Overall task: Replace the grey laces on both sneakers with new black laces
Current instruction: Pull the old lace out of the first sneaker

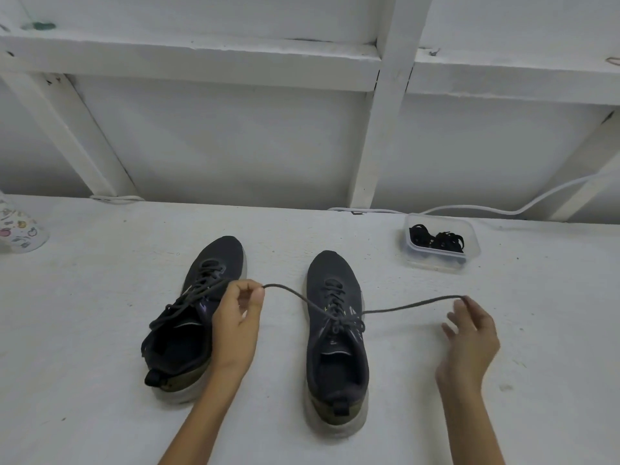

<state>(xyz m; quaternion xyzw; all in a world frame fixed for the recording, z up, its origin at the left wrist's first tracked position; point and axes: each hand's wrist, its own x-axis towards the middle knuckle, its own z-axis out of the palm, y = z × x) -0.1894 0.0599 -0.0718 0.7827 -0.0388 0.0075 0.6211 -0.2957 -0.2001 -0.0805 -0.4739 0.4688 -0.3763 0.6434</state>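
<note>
— What's on the bench (100, 330)?

— Two dark shoes, toes pointing away and a little apart. The left sneaker (214, 260) has its lacing slack. The right sneaker (330, 273) is the one in hand.

— And the hands?

— The left hand (236, 327) pinches one tip between thumb and forefinger, the rest curled in. The right hand (469, 344) pinches the other tip, its spare fingers (449, 332) spread.

— The new ones?

— In a clear tub (469, 229) at the far right: black laces (439, 241), bundled, soft and probably tangled.

— And the old one?

— The grey lace (412, 306) runs out both ways from the right sneaker's top eyelets, crossing there. It looks light and limp, so I'd say it should slide but may snag. Better to grip it at the crossings by each eyelet than at the tips.
</note>
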